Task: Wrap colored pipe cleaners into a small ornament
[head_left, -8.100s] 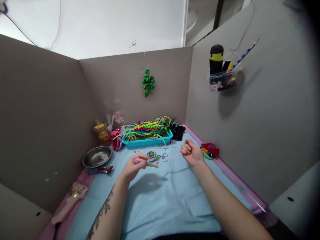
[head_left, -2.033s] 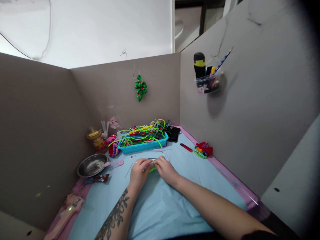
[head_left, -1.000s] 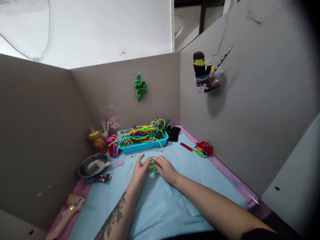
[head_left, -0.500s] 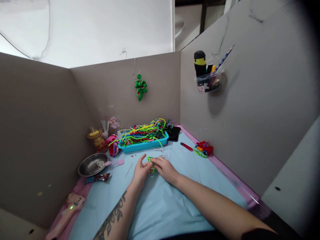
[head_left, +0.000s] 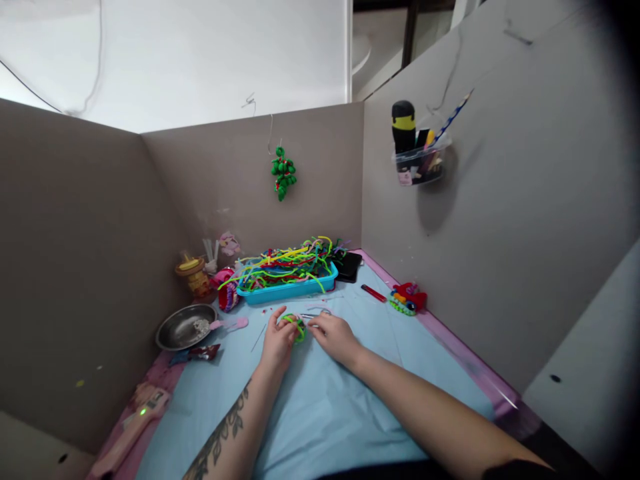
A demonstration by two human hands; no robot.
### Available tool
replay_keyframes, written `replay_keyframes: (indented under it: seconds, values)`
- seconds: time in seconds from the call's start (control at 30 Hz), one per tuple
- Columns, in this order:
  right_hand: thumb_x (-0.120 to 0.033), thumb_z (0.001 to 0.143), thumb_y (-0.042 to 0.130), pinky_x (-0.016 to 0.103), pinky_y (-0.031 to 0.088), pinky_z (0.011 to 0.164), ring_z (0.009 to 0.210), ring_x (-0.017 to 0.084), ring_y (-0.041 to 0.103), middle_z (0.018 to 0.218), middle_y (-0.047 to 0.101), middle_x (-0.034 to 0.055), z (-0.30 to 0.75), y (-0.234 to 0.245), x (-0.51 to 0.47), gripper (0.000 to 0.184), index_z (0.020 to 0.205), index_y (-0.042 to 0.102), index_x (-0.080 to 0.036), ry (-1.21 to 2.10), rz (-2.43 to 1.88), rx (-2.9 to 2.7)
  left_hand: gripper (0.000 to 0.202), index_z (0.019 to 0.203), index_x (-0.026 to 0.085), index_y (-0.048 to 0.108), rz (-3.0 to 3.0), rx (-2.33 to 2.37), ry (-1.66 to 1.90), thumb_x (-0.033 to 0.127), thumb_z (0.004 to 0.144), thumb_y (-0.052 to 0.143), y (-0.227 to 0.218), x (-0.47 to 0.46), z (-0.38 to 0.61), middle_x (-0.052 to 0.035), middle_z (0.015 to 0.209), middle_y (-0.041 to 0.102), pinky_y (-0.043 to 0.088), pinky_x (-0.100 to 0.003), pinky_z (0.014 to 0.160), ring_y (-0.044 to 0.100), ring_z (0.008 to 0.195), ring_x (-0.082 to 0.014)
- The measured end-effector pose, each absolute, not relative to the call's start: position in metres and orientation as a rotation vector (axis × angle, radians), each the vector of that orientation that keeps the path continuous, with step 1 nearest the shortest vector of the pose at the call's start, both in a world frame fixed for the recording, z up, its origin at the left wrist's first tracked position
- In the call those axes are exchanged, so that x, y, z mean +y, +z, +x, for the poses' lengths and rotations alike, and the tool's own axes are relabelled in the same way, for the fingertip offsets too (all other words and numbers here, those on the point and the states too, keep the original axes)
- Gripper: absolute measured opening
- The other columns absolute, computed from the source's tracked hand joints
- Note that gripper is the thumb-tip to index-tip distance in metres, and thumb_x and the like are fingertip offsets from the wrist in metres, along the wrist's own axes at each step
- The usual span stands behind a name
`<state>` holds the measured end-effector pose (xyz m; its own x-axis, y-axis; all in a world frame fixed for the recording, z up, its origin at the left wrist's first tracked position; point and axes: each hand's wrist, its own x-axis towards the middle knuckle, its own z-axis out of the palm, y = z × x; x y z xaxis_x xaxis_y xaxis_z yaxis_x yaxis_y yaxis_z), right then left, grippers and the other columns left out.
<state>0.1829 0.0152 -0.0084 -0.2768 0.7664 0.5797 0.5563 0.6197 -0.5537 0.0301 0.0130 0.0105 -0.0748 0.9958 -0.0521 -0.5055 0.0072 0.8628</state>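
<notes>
My left hand (head_left: 279, 341) holds a small bright green looped piece of fuzzy pipe cleaner (head_left: 300, 329) between thumb and fingers, with the index finger raised. Just to its right, my right hand (head_left: 334, 339) has its fingertips pinched together close to the green loop. Whatever those fingertips hold is too small to make out. Partly behind my right hand lies a pair of scissors (head_left: 309, 316), mostly hidden. A thin dark stick (head_left: 259, 338) rests on the blue cloth left of my left hand.
A blue tray (head_left: 285, 293) heaped with colourful pipe cleaners stands at the back. A metal bowl (head_left: 175, 333) with white bits sits left, near a pink glue gun (head_left: 135, 430). Right are a red cutter (head_left: 373, 293) and a red fuzzy figure (head_left: 410, 298). Grey panels surround the table.
My right fingertips have drawn back a little to the right from the green piece. My left hand has turned, and the green loop now shows more openly in it.
</notes>
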Motion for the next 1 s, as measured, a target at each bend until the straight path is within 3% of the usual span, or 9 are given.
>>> replay_keyframes:
  seconds: [0.17, 0.3, 0.47, 0.57, 0.67, 0.73, 0.8, 0.93, 1.0]
  values:
    - [-0.016, 0.081, 0.051, 0.025, 0.039, 0.069, 0.075, 0.014, 0.054, 0.078, 0.059, 0.0021, 0.188, -0.006, 0.018, 0.012, 0.077, 0.061, -0.020, 0.351, -1.128, -1.901, 0.061, 0.104, 0.019, 0.049, 0.777, 0.938, 1.303, 0.009, 0.049, 0.075, 0.006, 0.012, 0.025, 0.0031, 0.070, 0.058, 0.047, -0.026, 0.066, 0.059, 0.062, -0.0105]
    - [-0.018, 0.080, 0.048, 0.023, 0.036, 0.061, 0.065, 0.013, 0.048, 0.066, 0.053, -0.0011, 0.190, -0.005, 0.023, 0.013, 0.069, 0.055, -0.018, 0.567, -1.129, -1.774, 0.043, 0.094, 0.015, 0.057, 1.069, 1.107, 1.297, 0.017, 0.054, 0.072, 0.004, 0.015, 0.021, 0.0026, 0.067, 0.055, 0.044, -0.024, 0.057, 0.054, 0.054, -0.0091]
    - [-0.027, 0.079, 0.049, 0.021, 0.033, 0.056, 0.060, 0.011, 0.044, 0.060, 0.048, -0.0034, 0.190, -0.006, 0.027, 0.018, 0.065, 0.051, -0.017, 0.869, -1.062, -1.693, 0.039, 0.099, 0.019, 0.062, 1.702, 1.413, 1.341, 0.017, 0.061, 0.064, -0.008, 0.026, 0.014, -0.0068, 0.101, 0.060, 0.046, -0.030, 0.072, 0.056, 0.075, -0.0151]
    - [-0.028, 0.077, 0.051, 0.021, 0.033, 0.057, 0.061, 0.011, 0.044, 0.061, 0.049, -0.0031, 0.189, -0.007, 0.027, 0.018, 0.063, 0.052, -0.017, 0.873, -1.074, -1.725, 0.044, 0.112, 0.019, 0.056, 1.876, 1.462, 1.162, 0.019, 0.067, 0.059, -0.015, 0.030, 0.016, -0.0078, 0.103, 0.061, 0.048, -0.031, 0.066, 0.054, 0.062, -0.0124]
    - [-0.029, 0.076, 0.050, 0.021, 0.032, 0.056, 0.060, 0.011, 0.043, 0.060, 0.048, -0.0030, 0.187, -0.009, 0.028, 0.018, 0.063, 0.052, -0.017, 0.868, -1.107, -1.717, 0.042, 0.115, 0.022, 0.054, 2.115, 1.495, 1.151, 0.020, 0.072, 0.056, -0.013, 0.029, 0.023, -0.0091, 0.117, 0.053, 0.046, -0.034, 0.079, 0.057, 0.087, -0.0186]
    - [-0.028, 0.075, 0.050, 0.021, 0.031, 0.055, 0.058, 0.011, 0.042, 0.059, 0.047, -0.0031, 0.187, -0.010, 0.029, 0.017, 0.062, 0.050, -0.017, 0.871, -1.107, -1.713, 0.045, 0.119, 0.023, 0.052, 2.235, 1.520, 1.179, 0.019, 0.074, 0.055, -0.008, 0.028, 0.028, -0.0102, 0.131, 0.042, 0.041, -0.038, 0.089, 0.048, 0.112, -0.0238]
    - [-0.028, 0.075, 0.049, 0.022, 0.031, 0.055, 0.057, 0.011, 0.041, 0.057, 0.046, -0.0034, 0.187, -0.011, 0.030, 0.017, 0.061, 0.049, -0.018, 0.878, -1.101, -1.719, 0.046, 0.120, 0.024, 0.051, 2.299, 1.503, 1.138, 0.015, 0.074, 0.053, -0.004, 0.029, 0.032, -0.0099, 0.134, 0.039, 0.040, -0.038, 0.092, 0.044, 0.117, -0.0244]
    - [-0.027, 0.074, 0.049, 0.022, 0.031, 0.055, 0.057, 0.011, 0.040, 0.057, 0.044, -0.0039, 0.190, -0.012, 0.031, 0.016, 0.061, 0.048, -0.018, 0.899, -1.071, -1.672, 0.015, 0.086, 0.020, 0.063, 2.199, 1.456, 1.093, 0.018, 0.074, 0.055, -0.002, 0.033, 0.033, -0.0077, 0.097, 0.063, 0.043, -0.036, 0.083, 0.057, 0.093, -0.0219]
    - [-0.030, 0.074, 0.051, 0.023, 0.032, 0.056, 0.057, 0.011, 0.041, 0.057, 0.044, -0.0042, 0.191, -0.010, 0.031, 0.017, 0.062, 0.049, -0.018, 0.921, -1.062, -1.581, 0.008, 0.074, 0.018, 0.062, 1.909, 1.436, 1.194, 0.025, 0.071, 0.060, -0.001, 0.034, 0.031, -0.0045, 0.076, 0.063, 0.045, -0.033, 0.074, 0.059, 0.078, -0.0195]
